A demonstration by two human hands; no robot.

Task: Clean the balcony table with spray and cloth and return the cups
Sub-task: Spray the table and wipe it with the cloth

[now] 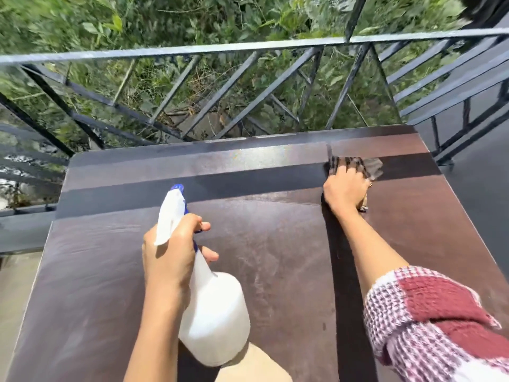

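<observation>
The checked cloth [370,165] lies near the table's [110,271] far right edge under the right hand's [345,188] flat, blurred fingers, while the left hand [173,255] grips the spray bottle [212,312] over the bare middle, with the railing [192,51] just beyond.

Saw a dark metal railing [192,51] with slanted bars, top rail running left to right. Looked through it onto dense, sunlit green foliage [165,17] behind and below. Made out dark floor [482,205] at right, pale floor [11,285] at left.
</observation>
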